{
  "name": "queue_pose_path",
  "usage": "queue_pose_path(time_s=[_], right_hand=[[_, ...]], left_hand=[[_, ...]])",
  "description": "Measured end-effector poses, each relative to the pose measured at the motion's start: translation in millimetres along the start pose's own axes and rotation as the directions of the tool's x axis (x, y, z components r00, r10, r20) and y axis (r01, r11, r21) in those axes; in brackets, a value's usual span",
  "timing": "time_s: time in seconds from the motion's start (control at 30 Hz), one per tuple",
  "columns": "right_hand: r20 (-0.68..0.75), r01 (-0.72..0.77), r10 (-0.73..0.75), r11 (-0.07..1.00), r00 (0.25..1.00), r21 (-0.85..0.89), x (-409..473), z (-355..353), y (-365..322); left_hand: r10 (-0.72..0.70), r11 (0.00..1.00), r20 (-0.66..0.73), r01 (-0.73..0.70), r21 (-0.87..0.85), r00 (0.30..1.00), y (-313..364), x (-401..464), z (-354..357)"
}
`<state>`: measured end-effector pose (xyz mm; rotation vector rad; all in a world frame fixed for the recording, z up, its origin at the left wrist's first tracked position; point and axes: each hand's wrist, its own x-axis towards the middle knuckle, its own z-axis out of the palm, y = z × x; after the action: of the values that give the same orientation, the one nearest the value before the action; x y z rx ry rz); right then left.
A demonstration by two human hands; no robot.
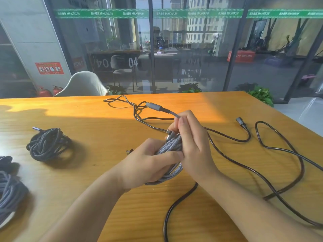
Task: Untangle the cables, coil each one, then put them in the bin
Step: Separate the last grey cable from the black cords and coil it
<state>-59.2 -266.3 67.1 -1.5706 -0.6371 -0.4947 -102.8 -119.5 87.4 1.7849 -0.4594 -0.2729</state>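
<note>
A grey braided cable (pixel 170 147) is bundled into a coil above the middle of the wooden table (pixel 87 119). My left hand (pixel 148 165) grips the coil from the left. My right hand (pixel 192 142) pinches the cable's free end, whose long grey plug (pixel 154 107) points up and away. A thick black cable (pixel 283 154) lies in loose loops on the right, its plug (pixel 240 120) lying near the far edge. A thin dark cable (pixel 134 109) lies loosely looped beyond my hands. A coiled black braided cable (pixel 48 145) rests on the left.
At the left edge lie more coiled cables, one dark (pixel 5 161) and one blue-grey (pixel 10 194). A small dark plug (pixel 129 151) shows left of my left hand. A pale chair (pixel 82 84) stands behind the table, in front of a glass wall.
</note>
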Motion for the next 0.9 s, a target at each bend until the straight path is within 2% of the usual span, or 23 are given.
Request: queue_pose_path(time_s=[0.23, 0.33, 0.4, 0.47, 0.57, 0.7, 0.9], right_hand=[[-0.137, -0.021, 0.009, 0.996, 0.991, -0.085, 7, -3, -2], [-0.149, -0.075, 0.064, 0.995, 0.987, -0.067, 7, -3, -4], [-0.129, -0.094, 0.095, 0.996, 0.987, 0.009, 6, -4, -5], [-0.08, -0.122, 0.129, 0.989, 0.988, 0.089, 7, -5, -5], [-0.032, -0.169, 0.177, 0.972, 0.984, 0.166, 6, -6, -2], [-0.083, -0.196, 0.213, 0.965, 0.974, 0.177, 7, -6, 1], [-0.174, -0.226, 0.249, 0.963, 0.953, 0.143, 6, -4, 3]], left_hand=[[0.135, 0.985, -0.276, -0.159, -0.066, 0.951, -3, 10, 7], [0.227, 0.961, -0.378, -0.268, -0.059, 0.898, -6, 12, 10], [0.302, 0.946, -0.433, -0.323, 0.026, 0.849, -8, 11, 10], [0.362, 0.93, -0.429, -0.349, 0.111, 0.828, -9, 11, 12], [0.374, 0.927, -0.402, -0.341, 0.154, 0.836, -12, 12, 13], [0.376, 0.927, -0.421, -0.337, 0.166, 0.826, -13, 15, 14], [0.414, 0.91, -0.507, -0.341, 0.235, 0.756, -10, 16, 27]])
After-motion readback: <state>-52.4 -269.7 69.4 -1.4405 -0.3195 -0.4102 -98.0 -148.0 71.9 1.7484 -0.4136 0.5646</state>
